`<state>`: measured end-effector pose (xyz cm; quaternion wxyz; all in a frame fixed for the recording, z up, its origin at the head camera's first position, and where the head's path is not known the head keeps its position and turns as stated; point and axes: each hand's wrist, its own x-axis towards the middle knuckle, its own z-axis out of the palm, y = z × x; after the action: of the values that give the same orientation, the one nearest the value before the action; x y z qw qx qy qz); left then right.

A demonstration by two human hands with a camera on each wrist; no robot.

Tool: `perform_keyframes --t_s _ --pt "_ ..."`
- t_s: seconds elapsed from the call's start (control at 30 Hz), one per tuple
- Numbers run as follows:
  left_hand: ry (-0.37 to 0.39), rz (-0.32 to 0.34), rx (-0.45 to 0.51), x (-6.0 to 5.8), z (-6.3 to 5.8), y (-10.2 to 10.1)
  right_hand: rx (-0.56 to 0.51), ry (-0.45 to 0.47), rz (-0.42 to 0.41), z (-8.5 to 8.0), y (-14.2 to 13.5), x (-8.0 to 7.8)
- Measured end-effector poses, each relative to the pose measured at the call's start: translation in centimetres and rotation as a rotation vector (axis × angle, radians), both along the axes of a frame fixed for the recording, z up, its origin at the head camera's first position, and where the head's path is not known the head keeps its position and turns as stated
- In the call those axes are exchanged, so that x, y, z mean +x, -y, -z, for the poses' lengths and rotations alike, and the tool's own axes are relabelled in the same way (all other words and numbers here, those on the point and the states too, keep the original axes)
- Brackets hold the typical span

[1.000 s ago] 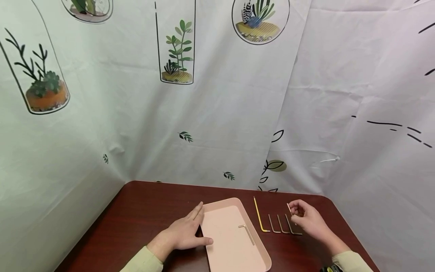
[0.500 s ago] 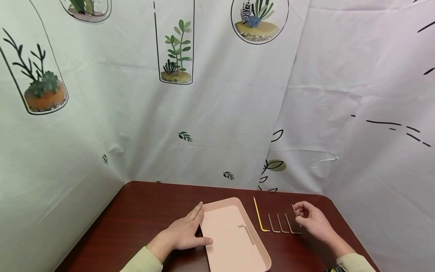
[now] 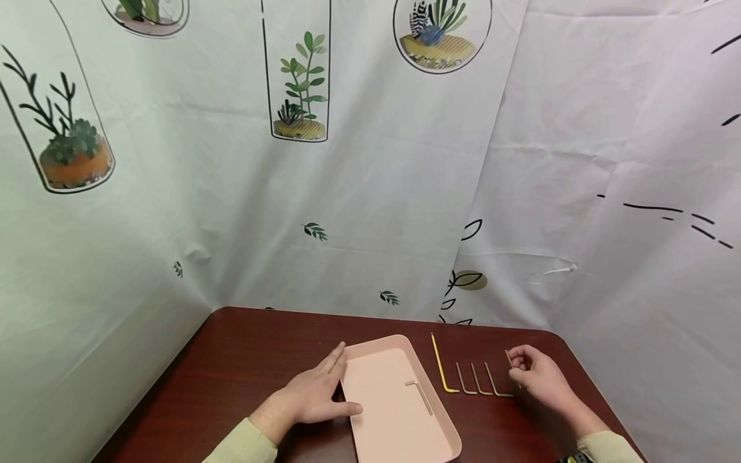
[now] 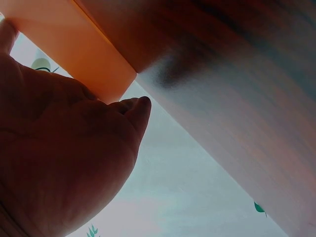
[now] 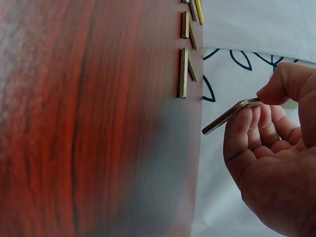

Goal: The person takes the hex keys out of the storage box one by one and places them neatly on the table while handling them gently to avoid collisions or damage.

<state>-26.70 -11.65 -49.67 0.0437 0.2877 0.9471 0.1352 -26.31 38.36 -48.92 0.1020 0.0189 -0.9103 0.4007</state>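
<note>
My right hand (image 3: pixel 541 378) pinches a metal hex key (image 5: pixel 224 118) between thumb and fingers, held above the table to the right of a row. In that row lie a yellow hex key (image 3: pixel 440 366) and three bare metal ones, the rightmost hex key (image 3: pixel 492 381) being nearest my right hand. A pink tray (image 3: pixel 442 411) has one hex key (image 3: pixel 421 395) lying in it. My left hand (image 3: pixel 315 392) rests along the tray's left side, fingers straight and thumb over the rim. In the left wrist view the hand touches the tray's outer wall (image 4: pixel 84 54).
The dark red wooden table (image 3: pixel 260 347) has rounded back corners. Behind and beside it hangs a white cloth (image 3: pixel 370 193) printed with plants in glass jars.
My right hand has moved a little to the right, away from the row, with the hex key in its pinch. The left hand and the tray stay in place.
</note>
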Motion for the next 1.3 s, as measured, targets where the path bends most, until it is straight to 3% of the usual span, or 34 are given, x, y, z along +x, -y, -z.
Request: perform_keyframes --t_s 0.33,0.6,0.9,1.13,1.3 --pt "0.005 -0.003 -0.003 0.1 0.0 0.0 0.096 0.077 0.063 0.3 -0.5 0.0" --pt "-0.02 0.0 0.0 0.3 0.1 0.2 0.025 0.146 0.064 0.8 -0.5 -0.1" --pt "0.017 -0.003 -0.005 0.0 0.1 -0.1 -0.091 0.249 0.058 1.1 -0.4 -0.6" --pt "0.019 -0.002 -0.006 0.0 0.0 -0.1 -0.069 0.255 0.015 1.0 -0.1 -0.6" --pt "0.029 -0.002 -0.008 -0.1 0.0 -0.1 -0.055 0.242 0.031 1.1 0.2 -0.5"
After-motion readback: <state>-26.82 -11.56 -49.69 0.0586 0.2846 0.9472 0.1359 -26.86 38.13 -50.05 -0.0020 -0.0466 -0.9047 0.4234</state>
